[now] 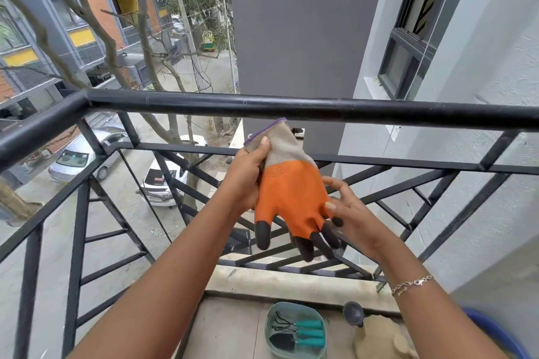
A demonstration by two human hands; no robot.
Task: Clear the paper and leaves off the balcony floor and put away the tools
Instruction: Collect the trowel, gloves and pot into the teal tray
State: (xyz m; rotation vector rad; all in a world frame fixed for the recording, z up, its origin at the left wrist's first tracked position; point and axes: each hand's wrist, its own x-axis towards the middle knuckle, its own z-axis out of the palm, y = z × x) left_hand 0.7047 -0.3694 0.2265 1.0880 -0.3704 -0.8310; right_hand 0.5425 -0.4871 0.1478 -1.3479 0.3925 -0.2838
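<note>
An orange gardening glove (291, 195) with black claw fingertips and a beige cuff hangs fingers-down in front of the railing. My left hand (246, 178) grips its cuff, thumb on the purple hem. My right hand (353, 218) touches the glove's fingers from the right, fingers spread. Down on the balcony floor sits a pale green tray (272, 315) holding small garden tools with teal handles (309, 334): a rake, a fork and a black trowel.
A black metal railing (291, 109) runs across just beyond my hands, street and parked cars far below. A dark round scoop (353, 313) and a tan crumpled paper bag (382, 341) lie right of the tray. A blue tub rim (495, 332) shows bottom right.
</note>
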